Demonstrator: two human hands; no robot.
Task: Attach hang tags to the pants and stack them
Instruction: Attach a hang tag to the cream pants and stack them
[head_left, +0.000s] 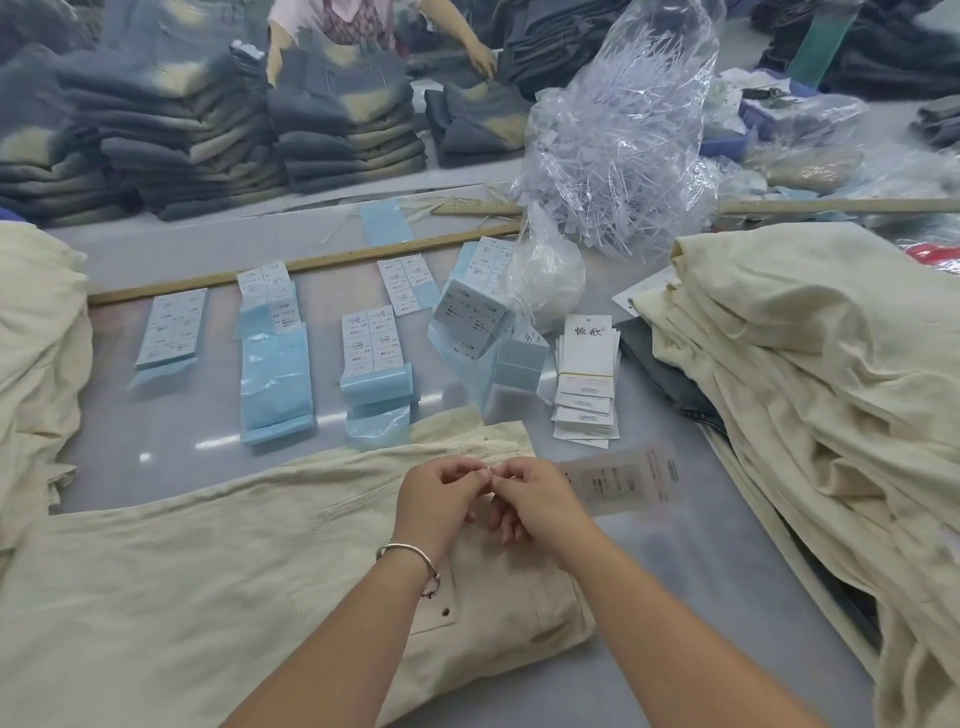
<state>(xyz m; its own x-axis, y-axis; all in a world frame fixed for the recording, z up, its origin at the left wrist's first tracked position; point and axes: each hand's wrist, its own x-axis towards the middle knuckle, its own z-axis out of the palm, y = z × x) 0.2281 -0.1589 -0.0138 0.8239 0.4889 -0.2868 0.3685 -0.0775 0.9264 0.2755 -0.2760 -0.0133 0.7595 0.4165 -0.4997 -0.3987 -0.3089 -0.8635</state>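
While hands (488, 493) pinch together, ribbed cream pants (208, 571) lie flat.

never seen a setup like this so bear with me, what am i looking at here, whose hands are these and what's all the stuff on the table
There is no machine here. The one picture comes from a camera worn on a person's head, looking down at their own hands. The left hand, with a bracelet, and the right hand meet at the waistband of cream pants spread on the table. Their fingertips pinch something too small to make out. A blurred hang tag sticks out just to the right of the hands. Further back lie sheets of size stickers, a pile of hang tags and a bag of plastic ties. More cream pants are heaped at the right.
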